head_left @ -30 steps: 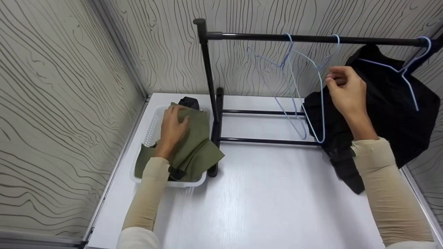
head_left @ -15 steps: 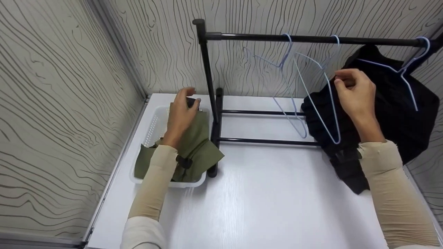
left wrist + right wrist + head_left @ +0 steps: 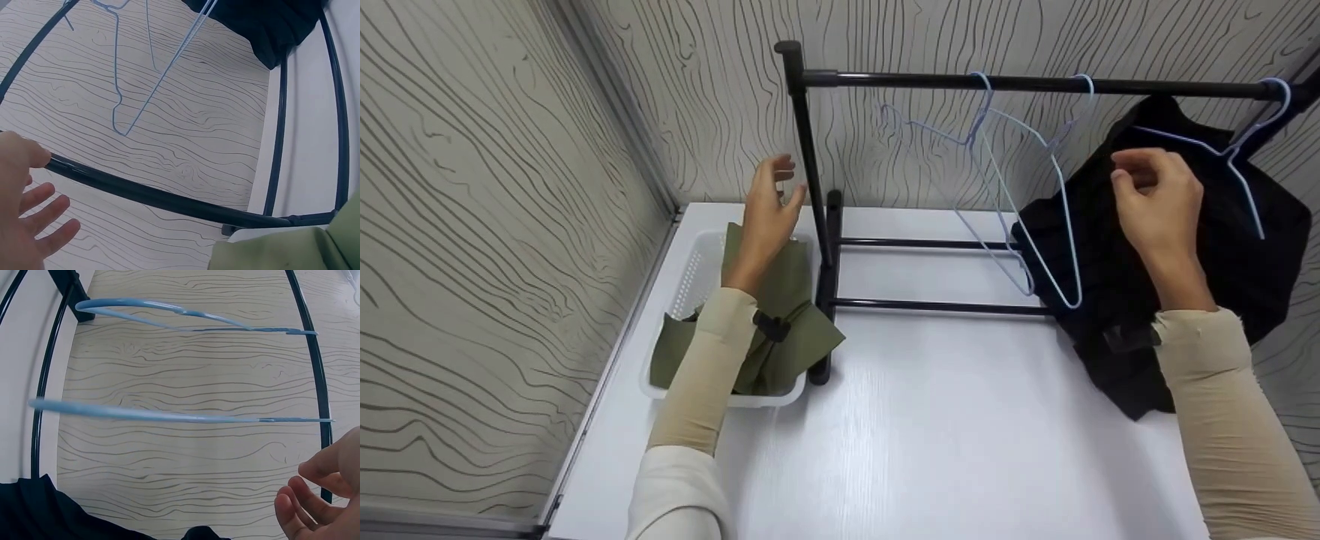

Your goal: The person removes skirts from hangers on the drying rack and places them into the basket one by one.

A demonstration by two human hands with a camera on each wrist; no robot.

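My left hand is raised above a white basket, beside the left post of a black clothes rack. Its fingers are spread and hold nothing. Olive-green cloth lies in the basket, one corner over the rim. On the right, my right hand hovers before a black garment, fingers loosely bent around nothing. In the right wrist view, those fingers are apart from the hangers. Two bare blue hangers, one left and one nearer the middle, hang on the rail.
A third blue hanger hangs at the rail's right end, by the black garment. Two low bars join the rack's feet on the white tabletop. Patterned wall panels close off the back and sides.
My left hand has risen off the olive cloth toward the rack post. The right hand has drifted right, away from the middle hanger. That hanger has swung.
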